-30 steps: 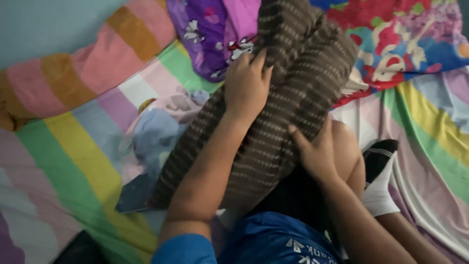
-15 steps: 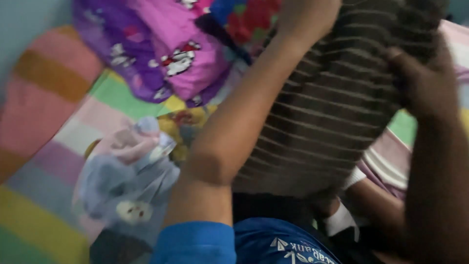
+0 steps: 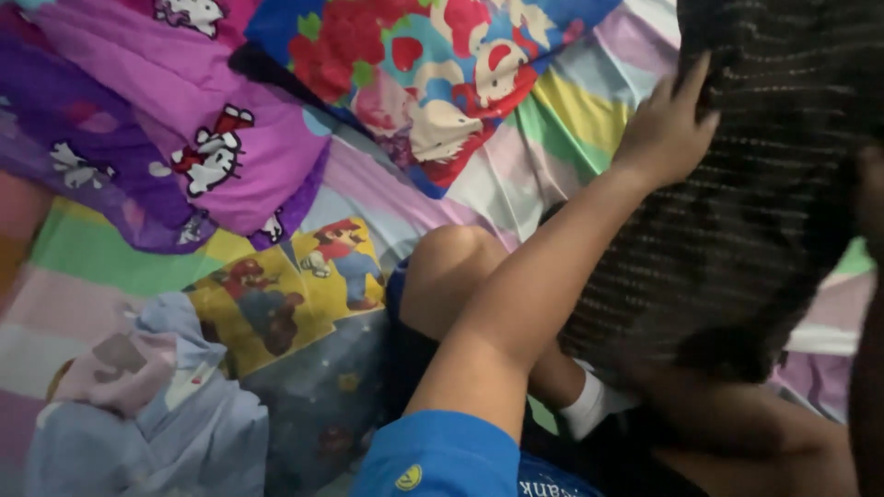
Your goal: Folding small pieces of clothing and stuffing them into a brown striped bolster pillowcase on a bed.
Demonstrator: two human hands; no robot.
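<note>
Striped knit garment [image 3: 773,212], dark and ribbed, hangs raised; left hand [image 3: 665,129] clutches its edge, right hand's [image 3: 870,193] grip indiscernible.

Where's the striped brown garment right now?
In the head view, the striped garment hangs at the upper right, held up by the left hand at its left edge, above the bent knee and striped sheet.

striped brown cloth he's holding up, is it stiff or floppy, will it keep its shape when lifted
Likely floppy: the striped brown cloth hangs in a soft drape below the left hand gripping its edge. Probably light for its size, since it is held up at arm's length. The ribbed knit looks grippy rather than slippery. The right hand is barely visible at the frame edge.
</note>
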